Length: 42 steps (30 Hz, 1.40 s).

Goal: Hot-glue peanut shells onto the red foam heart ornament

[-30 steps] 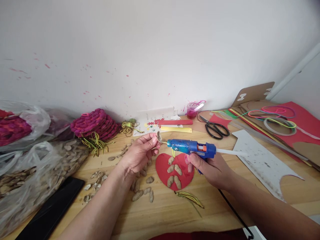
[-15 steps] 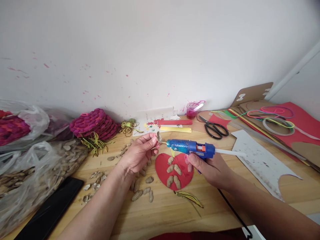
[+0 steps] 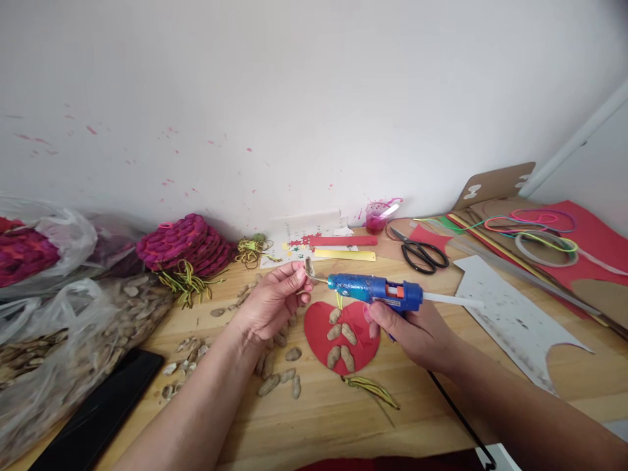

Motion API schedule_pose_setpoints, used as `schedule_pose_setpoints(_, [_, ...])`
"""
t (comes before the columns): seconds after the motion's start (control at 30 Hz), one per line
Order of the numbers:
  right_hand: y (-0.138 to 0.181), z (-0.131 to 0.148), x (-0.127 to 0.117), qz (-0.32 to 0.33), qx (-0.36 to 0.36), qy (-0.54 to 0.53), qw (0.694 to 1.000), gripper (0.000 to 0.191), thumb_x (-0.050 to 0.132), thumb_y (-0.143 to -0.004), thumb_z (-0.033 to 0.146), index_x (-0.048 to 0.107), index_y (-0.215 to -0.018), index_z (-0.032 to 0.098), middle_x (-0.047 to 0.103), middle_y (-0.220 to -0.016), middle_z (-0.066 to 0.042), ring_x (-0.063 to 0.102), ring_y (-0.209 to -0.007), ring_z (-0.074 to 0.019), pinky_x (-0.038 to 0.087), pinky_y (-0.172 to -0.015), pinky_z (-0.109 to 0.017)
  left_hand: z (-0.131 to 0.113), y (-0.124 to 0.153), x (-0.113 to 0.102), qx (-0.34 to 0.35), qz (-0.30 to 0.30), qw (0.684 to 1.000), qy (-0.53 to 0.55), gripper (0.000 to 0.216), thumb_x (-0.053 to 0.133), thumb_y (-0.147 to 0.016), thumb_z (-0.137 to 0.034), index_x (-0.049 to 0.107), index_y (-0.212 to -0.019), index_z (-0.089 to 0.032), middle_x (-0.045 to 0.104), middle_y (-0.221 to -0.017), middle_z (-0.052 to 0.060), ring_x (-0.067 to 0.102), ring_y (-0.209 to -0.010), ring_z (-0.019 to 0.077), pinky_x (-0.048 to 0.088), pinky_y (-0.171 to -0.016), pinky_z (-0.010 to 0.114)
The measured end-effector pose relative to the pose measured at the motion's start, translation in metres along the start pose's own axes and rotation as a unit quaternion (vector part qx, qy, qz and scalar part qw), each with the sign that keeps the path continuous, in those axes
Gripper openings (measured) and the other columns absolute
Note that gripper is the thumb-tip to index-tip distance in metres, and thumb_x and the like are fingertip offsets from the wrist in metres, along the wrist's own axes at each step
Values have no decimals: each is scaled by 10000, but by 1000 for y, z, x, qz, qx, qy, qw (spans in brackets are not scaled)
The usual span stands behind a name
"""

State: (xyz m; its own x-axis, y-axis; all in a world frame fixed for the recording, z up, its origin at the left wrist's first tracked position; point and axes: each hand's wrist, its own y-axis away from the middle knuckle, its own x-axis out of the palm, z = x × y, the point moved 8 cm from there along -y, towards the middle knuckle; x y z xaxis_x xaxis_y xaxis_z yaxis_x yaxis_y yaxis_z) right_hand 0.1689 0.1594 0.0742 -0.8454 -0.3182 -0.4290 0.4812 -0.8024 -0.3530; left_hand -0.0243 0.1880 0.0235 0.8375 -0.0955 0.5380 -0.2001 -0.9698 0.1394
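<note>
Between thumb and fingers, my left hand [image 3: 277, 294] pinches a peanut shell [image 3: 309, 267], held up above the table. My right hand [image 3: 417, 330] is wrapped round the handle of a blue hot glue gun [image 3: 375, 290], its nozzle pointing left at the shell, close to or touching it. A white glue stick [image 3: 454, 300] sticks out of the gun's back. Below both hands lies a red paper heart [image 3: 318, 333] with several peanuts [image 3: 347, 358] on it in paired rows. A yellow-green cord tassel [image 3: 373, 388] extends from its lower tip.
Loose peanuts [image 3: 269, 384] and broken shells [image 3: 184, 358] lie left of the heart. Further left are plastic bags [image 3: 88, 333] and a black flat object [image 3: 98, 412]. Purple peanut pieces [image 3: 184, 242] are stacked behind. Black-handled scissors [image 3: 422, 255], a pink-stained cup [image 3: 377, 216] and card sheets [image 3: 515, 320] stand right.
The peanut shell in my left hand has tilted and shifted slightly left. The glue gun has barely moved, and the heart lies as before.
</note>
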Motion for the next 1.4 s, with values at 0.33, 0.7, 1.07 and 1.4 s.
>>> schedule_pose_setpoints(0.33, [0, 4, 1, 7, -10, -2, 1000, 464, 476, -1028, 413, 618, -650, 183, 598, -571, -7, 563, -520, -131, 429, -524, -260, 2, 0, 1, -7, -2, 1000, 1, 314, 921, -677, -300, 688, -806, -133, 585, -706, 6, 541, -663, 93, 470, -570, 184])
schedule_pose_setpoints(0.7, [-2, 4, -2, -9, -9, 3, 1000, 443, 480, -1023, 400, 609, -655, 191, 579, -571, -2, 530, -510, -128, 395, -499, -266, 2, 0, 2, -8, 4, 1000, 11, 290, 909, -693, -272, 684, -818, -138, 588, -709, 5, 543, -658, 92, 475, -569, 181])
schedule_pose_setpoints(1.07, [-1, 3, -2, -7, 0, 12, 1000, 444, 466, -1024, 441, 595, -675, 199, 578, -591, -4, 528, -524, -135, 394, -504, -271, 2, 1, 3, -9, 8, 1000, 20, 291, 913, -687, -256, 677, -812, -141, 583, -705, 6, 537, -655, 93, 475, -566, 181])
schedule_pose_setpoints(1.4, [-4, -26, -8, -43, 82, -6, 996, 438, 486, -1015, 512, 624, -759, 185, 638, -613, -15, 585, -537, -135, 436, -500, -262, -4, 2, 2, 14, -7, 999, -30, 292, 912, -685, -301, 690, -803, -151, 602, -718, 0, 566, -657, 103, 527, -624, 225])
